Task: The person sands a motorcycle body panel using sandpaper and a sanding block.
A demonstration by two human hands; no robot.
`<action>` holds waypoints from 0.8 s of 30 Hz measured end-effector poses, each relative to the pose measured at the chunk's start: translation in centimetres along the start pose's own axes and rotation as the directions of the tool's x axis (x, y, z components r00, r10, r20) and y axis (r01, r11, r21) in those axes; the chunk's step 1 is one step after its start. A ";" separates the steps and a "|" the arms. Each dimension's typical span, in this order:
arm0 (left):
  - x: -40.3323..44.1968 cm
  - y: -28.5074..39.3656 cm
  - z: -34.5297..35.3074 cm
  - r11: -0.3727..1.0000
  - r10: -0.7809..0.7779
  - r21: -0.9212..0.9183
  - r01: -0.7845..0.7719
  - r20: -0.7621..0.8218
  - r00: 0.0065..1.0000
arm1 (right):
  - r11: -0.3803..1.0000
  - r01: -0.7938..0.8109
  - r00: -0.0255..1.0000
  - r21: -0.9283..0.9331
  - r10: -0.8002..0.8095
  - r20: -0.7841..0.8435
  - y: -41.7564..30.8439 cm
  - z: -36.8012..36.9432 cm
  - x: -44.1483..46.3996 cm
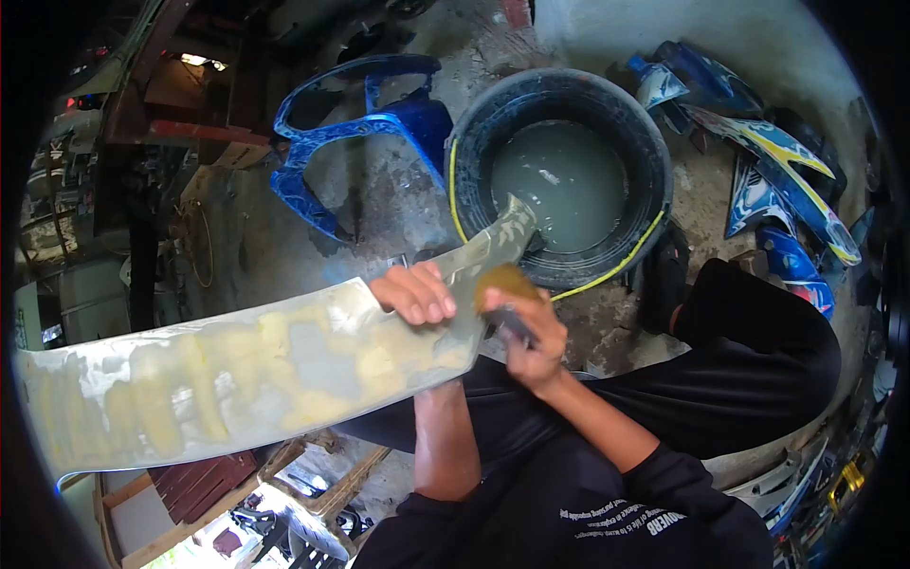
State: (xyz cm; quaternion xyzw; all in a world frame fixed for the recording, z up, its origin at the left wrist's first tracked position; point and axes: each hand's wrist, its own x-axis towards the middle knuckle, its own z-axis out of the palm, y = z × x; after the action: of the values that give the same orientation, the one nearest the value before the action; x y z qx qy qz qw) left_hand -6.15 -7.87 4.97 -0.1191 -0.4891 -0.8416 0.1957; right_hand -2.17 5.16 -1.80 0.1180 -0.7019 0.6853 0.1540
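Note:
A long pale panel (pixel 313 356), patched with yellowish filler and grey areas, lies across my lap. Its narrow end reaches over the rim of a black bucket (pixel 464 123). My left hand (pixel 414 292) grips the panel's upper edge, with the forearm passing underneath and the fingers curled over the top face. In my right hand (pixel 533 337) is a yellow-brown pad (pixel 505 284), pinched between the fingers close to the panel's narrow part. The pad is blurred, and I cannot make out whether it touches the panel. Something dark shows below it by the palm.
Cloudy grey water (pixel 559 199) stands in the bucket, which has a yellow handle. A blue plastic frame (pixel 417 123) lies left of it on the concrete floor. Several blue, white and yellow fairing pieces (pixel 777 171) lean at the right. A wooden frame (pixel 322 493) stands at lower left.

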 end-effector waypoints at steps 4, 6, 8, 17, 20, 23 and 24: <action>0.2 0.2 0.7 1.000 0.005 0.020 -0.004 -0.053 0.999 | 0.987 -0.151 0.988 -0.058 0.152 0.008 -0.2 -0.5 1.2; -0.2 0.2 1.2 0.995 0.023 0.099 -0.015 -0.084 0.996 | 0.999 -0.037 0.993 -0.015 0.038 0.116 -2.5 -0.9 1.7; -0.4 0.0 1.2 0.983 0.045 0.181 -0.025 -0.108 0.993 | 0.998 0.063 0.986 -0.006 -0.062 0.155 -4.0 -0.6 1.7; -0.6 0.1 0.3 0.983 0.054 0.180 -0.046 -0.043 0.998 | 0.996 0.046 0.991 0.081 -0.056 0.123 -5.4 0.0 2.0; -0.6 -0.4 0.1 0.964 0.089 0.254 -0.072 -0.054 0.995 | 0.995 -0.008 0.991 0.096 -0.005 0.132 -4.8 0.0 2.2; -0.3 -0.4 0.6 0.967 0.088 0.250 -0.054 -0.126 0.988 | 0.948 -0.307 0.949 0.084 0.298 0.104 -3.7 -0.2 2.2; -0.1 -0.4 0.1 0.967 0.089 0.248 -0.056 -0.125 0.988 | 0.979 -0.189 0.974 0.081 0.177 0.139 -4.2 -0.4 2.4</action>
State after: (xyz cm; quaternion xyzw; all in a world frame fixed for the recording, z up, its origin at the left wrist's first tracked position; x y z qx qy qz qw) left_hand -6.22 -7.57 4.70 -0.0547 -0.5698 -0.7735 0.2722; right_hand -2.76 5.50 2.97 0.1047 -0.6854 0.7196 0.0381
